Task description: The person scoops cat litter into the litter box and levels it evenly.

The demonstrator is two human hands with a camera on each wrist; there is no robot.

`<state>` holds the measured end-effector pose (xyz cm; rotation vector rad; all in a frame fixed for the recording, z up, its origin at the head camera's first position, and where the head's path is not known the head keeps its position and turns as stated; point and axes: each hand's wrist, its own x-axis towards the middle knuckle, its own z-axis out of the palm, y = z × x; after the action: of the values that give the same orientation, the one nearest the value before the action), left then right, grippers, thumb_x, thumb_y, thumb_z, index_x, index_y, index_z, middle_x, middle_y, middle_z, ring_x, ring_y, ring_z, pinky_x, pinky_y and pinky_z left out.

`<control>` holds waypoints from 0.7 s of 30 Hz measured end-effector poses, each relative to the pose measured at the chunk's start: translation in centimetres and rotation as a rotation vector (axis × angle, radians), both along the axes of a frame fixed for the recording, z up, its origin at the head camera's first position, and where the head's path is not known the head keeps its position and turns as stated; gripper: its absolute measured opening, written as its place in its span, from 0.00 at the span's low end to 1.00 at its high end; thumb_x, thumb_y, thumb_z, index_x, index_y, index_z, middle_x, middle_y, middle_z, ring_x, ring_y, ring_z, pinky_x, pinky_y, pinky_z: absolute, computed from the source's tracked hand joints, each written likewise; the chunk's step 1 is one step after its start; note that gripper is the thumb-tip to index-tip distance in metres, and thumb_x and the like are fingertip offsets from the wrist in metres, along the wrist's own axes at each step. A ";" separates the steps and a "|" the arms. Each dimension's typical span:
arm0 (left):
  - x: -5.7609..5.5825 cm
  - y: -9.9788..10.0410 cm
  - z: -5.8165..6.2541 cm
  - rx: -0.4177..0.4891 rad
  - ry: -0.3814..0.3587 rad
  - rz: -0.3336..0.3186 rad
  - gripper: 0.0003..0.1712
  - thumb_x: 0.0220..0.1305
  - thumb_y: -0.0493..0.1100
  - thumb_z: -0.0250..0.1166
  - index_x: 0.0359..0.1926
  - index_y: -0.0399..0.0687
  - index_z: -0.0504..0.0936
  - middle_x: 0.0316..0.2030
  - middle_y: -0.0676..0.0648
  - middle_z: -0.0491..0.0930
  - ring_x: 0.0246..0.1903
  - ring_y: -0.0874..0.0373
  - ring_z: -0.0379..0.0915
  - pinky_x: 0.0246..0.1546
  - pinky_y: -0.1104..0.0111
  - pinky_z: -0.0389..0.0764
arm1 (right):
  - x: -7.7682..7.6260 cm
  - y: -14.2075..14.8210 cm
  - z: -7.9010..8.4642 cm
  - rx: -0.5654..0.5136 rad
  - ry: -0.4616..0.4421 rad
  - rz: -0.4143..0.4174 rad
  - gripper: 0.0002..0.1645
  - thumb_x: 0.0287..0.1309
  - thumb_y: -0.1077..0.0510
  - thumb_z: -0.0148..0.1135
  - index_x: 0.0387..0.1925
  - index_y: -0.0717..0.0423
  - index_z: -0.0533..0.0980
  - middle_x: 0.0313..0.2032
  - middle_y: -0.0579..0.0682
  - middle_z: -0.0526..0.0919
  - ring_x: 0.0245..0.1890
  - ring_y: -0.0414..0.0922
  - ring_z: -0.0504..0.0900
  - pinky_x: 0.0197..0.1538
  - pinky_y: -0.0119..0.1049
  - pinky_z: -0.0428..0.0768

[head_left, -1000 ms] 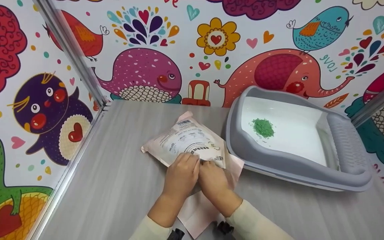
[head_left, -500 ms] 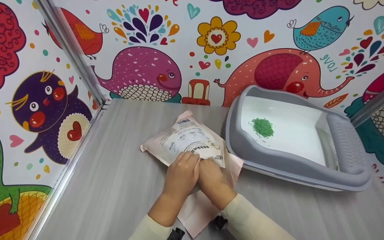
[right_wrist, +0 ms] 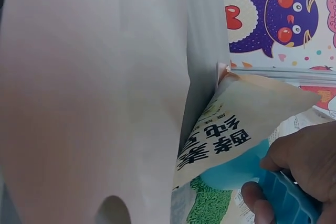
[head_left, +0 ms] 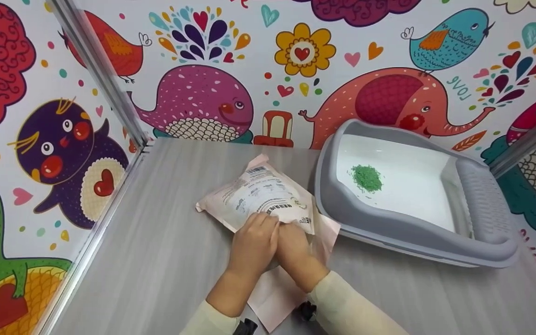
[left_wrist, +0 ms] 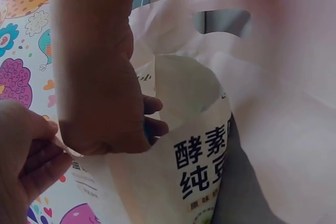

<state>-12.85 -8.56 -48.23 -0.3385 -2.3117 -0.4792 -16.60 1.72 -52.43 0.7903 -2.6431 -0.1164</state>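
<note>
A pale pink bag printed with dark characters lies on the table, its mouth toward me. My left hand pinches the edge of that mouth, as the left wrist view also shows. Reaching into the opening, my right hand grips the ridged handle of a blue scoop. Green pellets show inside the bag beside the scoop. In the head view, the bag and the hands hide the scoop. A loose flap of the bag, with a cut-out carry hole, hangs back from the mouth.
A grey litter box with a white inside stands right of the bag, close to it. On its floor lies a small heap of green pellets. Printed walls with metal edge strips bound the grey table at the back and left.
Over the first half second my right hand went slightly deeper into the bag, its fingers passing out of sight in the head view. Since then both hands have hardly moved.
</note>
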 end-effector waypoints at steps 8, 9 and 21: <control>0.1 0.0 -0.2 0.035 -0.006 -0.019 0.03 0.55 0.36 0.67 0.33 0.44 0.83 0.30 0.51 0.81 0.33 0.56 0.76 0.34 0.68 0.80 | 0.0 0.5 -1.1 -0.157 -0.065 -0.035 0.02 0.45 0.59 0.64 0.24 0.54 0.80 0.18 0.48 0.81 0.19 0.47 0.80 0.22 0.41 0.79; 0.1 -0.1 -0.2 0.036 -0.007 -0.019 0.02 0.56 0.36 0.66 0.32 0.44 0.83 0.30 0.50 0.81 0.32 0.56 0.76 0.33 0.68 0.80 | 0.0 0.6 -1.2 -0.174 -0.084 -0.043 0.02 0.46 0.60 0.64 0.25 0.54 0.80 0.19 0.49 0.81 0.19 0.48 0.81 0.22 0.42 0.80; 0.3 -0.1 -0.6 0.075 -0.026 -0.018 0.03 0.56 0.36 0.68 0.33 0.45 0.84 0.30 0.51 0.81 0.34 0.57 0.78 0.34 0.69 0.81 | 0.4 1.6 -2.6 -0.269 -0.196 -0.137 0.08 0.53 0.54 0.64 0.34 0.50 0.75 0.22 0.51 0.82 0.22 0.50 0.83 0.21 0.44 0.79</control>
<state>-12.53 -8.65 -48.83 -0.3187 -2.3110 -0.5811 -16.22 3.34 -55.05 0.5556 -2.8135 0.2895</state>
